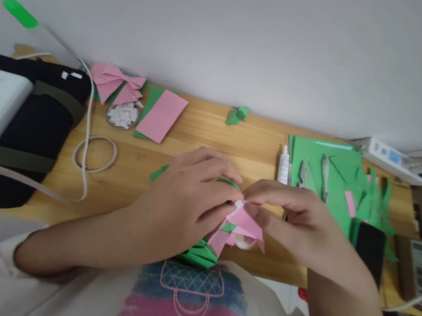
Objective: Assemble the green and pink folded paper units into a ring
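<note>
At the table's near edge, my left hand [194,192] is curled over a green folded paper piece [201,255], most of it hidden beneath the palm. My right hand [293,211] pinches the top of a pink folded paper piece [251,224] between thumb and forefinger. The left fingertips touch that same top edge, where a small white patch shows. Pink and green paper lie against each other; whether they are joined I cannot tell. Something white and round shows partly under the pink folds.
Pink folded paper [117,82], a dish of white scraps [123,114] and pink sheets [162,116] lie left. A small green folded piece [237,115] sits behind. At right are a white glue tube [283,165], green sheets [314,151], a phone [367,250] and a power strip [391,158].
</note>
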